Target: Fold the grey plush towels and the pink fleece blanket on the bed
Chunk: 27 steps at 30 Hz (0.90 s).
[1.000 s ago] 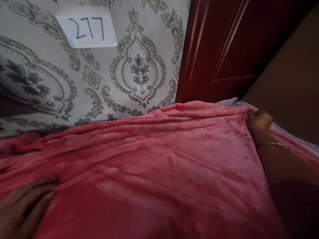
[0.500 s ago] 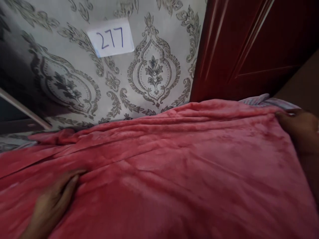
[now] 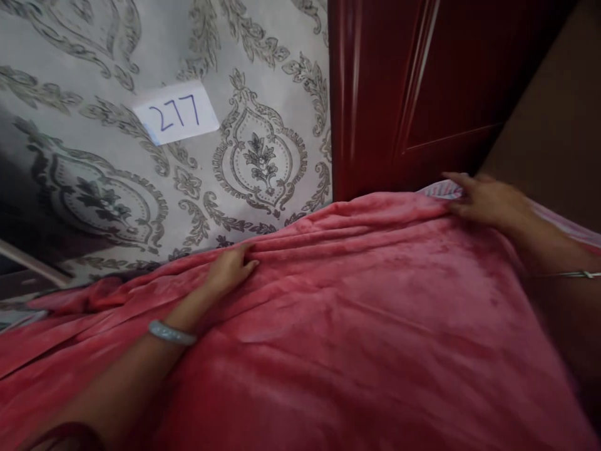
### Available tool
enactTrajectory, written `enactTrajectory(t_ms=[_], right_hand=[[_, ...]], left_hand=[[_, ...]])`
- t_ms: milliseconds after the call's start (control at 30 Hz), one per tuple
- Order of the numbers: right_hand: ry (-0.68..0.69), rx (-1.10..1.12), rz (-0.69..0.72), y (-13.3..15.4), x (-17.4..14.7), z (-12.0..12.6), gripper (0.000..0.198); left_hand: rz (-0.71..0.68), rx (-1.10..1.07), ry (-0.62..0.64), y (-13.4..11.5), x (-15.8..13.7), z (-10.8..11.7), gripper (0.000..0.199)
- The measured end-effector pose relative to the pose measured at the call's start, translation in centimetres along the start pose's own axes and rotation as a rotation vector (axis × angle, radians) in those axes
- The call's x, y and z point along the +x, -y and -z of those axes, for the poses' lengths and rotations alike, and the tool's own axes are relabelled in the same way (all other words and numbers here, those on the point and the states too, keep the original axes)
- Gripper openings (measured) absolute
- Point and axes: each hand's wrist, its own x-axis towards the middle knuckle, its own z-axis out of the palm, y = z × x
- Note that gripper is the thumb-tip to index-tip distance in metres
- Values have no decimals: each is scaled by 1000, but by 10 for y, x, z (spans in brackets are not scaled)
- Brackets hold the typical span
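A plush pink-red blanket (image 3: 366, 326) covers most of the lower view, with long folds gathered along its far side. My left hand (image 3: 229, 270), a pale bangle on its wrist, is at the far folds in the middle. Its fingers curl over a fold and the thumb presses on the near side, closed on the cloth. At the blanket's far right corner is my right hand (image 3: 493, 200). Its index finger stretches over a striped cloth (image 3: 439, 189), and the thumb lies apart from it by the blanket's edge. Its other fingers are partly hidden.
Behind the blanket rises a patterned wallpapered wall (image 3: 277, 37) bearing a paper label (image 3: 178, 116) marked 277. A dark red wooden panel (image 3: 375, 94) stands at the back right. A pale bar (image 3: 35, 263) slants at the left edge.
My left hand has moved away from me and right, from the near left of the blanket to its far folds. My right hand has shifted left and forward, its index finger now stretched out.
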Motion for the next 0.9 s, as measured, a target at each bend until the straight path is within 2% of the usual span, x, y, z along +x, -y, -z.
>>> enactTrajectory(t_ms=[67,133,200,267,333,367,433,533,600,700,800,900], right_hand=[[166,5,26,23,-3,6,65],[195,28,47,41,-8,7,47],[82,104,-17,52,-11,5,40],[-108,227,-108,55,-11,0,39],[-236,341,-85,53,-8,-8,40],[-223,363,-38,51,-6,-13,40],[-89,328,68,47,-4,-26,43],[74,202,128,38,-2,-47,52],[95,143,129,30,-1,-58,56],[105,121,125,21,1,-66,59],[95,148,123,19,3,-65,61],[73,199,129,24,1,-58,62]], left_hand=[[44,20,1,-5,10,-5,34],[120,48,-57,-5,15,-6,27],[160,28,-168,0,17,-5,27],[171,-27,-299,5,19,-5,26],[152,-79,-372,11,20,-11,26],[125,-92,-370,13,21,-16,26],[51,-81,-319,15,21,-30,30],[-4,-24,-278,21,24,-51,41],[-16,-28,-274,26,26,-56,47],[-35,-82,-241,30,23,-49,54],[-108,-95,-249,12,6,-39,58],[-394,-86,-237,-25,-22,-45,58]])
